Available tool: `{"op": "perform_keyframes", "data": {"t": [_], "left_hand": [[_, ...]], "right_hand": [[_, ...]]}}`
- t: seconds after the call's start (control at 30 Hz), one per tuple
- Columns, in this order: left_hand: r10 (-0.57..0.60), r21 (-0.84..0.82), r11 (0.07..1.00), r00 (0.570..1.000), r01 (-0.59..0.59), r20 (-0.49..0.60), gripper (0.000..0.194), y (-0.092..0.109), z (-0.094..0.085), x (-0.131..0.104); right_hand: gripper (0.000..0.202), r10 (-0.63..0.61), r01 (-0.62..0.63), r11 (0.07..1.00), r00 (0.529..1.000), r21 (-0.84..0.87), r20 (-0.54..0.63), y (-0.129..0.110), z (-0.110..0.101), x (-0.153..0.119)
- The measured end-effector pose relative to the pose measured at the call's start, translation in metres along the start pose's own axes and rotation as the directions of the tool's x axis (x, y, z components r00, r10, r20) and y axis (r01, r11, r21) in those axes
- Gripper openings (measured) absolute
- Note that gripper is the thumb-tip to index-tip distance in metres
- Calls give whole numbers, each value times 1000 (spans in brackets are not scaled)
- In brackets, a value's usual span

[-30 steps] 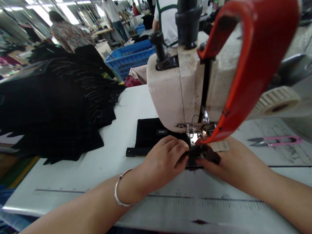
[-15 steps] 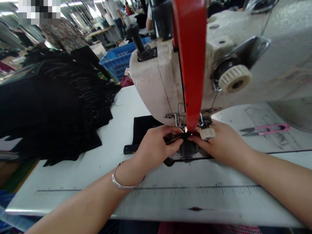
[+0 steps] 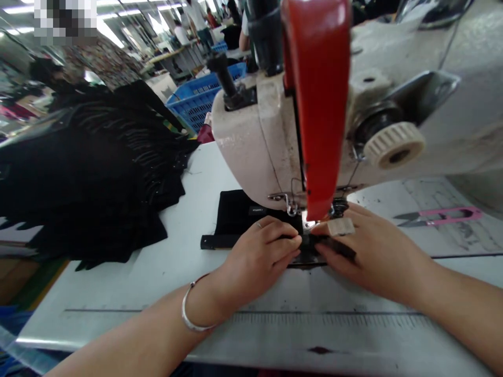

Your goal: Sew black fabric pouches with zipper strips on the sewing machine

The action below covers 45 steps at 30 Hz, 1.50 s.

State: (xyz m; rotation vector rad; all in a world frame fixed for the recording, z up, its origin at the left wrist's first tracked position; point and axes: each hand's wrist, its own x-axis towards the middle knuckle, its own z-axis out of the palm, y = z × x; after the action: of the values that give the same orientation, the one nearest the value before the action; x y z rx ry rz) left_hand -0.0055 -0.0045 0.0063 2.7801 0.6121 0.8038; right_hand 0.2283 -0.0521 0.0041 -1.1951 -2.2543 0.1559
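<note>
A black fabric piece [image 3: 233, 214] with a small label lies on the table left of the sewing machine's needle area. Along its near edge runs a folded black band [image 3: 214, 241]. My left hand [image 3: 267, 248] pinches this band just left of the presser foot [image 3: 308, 222], thumb against fingers. To the right of the foot, my right hand [image 3: 365, 246] grips the band's other end, a dark strip showing between thumb and fingers. The sewing machine [image 3: 251, 136], with a red guard bar [image 3: 322, 115], stands over both hands and hides part of the fabric.
Pink-handled thread snips [image 3: 450, 213] lie right of my right hand. A large heap of black garments [image 3: 90, 173] covers the table's left. Behind stand a blue crate [image 3: 196, 99] and several people. A printed ruler [image 3: 314, 317] runs along the table's front [image 3: 157, 335].
Both hands have shifted slightly nearer me, and the band now lies flatter under the foot. More of the black fabric, with its label, shows behind my left hand. The view has tilted slightly.
</note>
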Motion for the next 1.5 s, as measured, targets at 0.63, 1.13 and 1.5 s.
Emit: {"op": "perform_keyframes", "data": {"t": [0.63, 1.13, 1.5], "left_hand": [[-28, 12, 1000, 999, 28, 23, 10, 3, 3, 7], [-36, -90, 995, 997, 41, 62, 7, 1, 3, 3], [54, 63, 996, 996, -58, 76, 10, 6, 2, 6]], "right_hand": [[11, -15, 12, 996, 999, -88, -36, 8, 6, -7], [13, -10, 10, 1000, 1000, 14, -27, 4, 1, -2], [15, 75, -73, 991, 997, 116, -10, -1, 10, -1]]}}
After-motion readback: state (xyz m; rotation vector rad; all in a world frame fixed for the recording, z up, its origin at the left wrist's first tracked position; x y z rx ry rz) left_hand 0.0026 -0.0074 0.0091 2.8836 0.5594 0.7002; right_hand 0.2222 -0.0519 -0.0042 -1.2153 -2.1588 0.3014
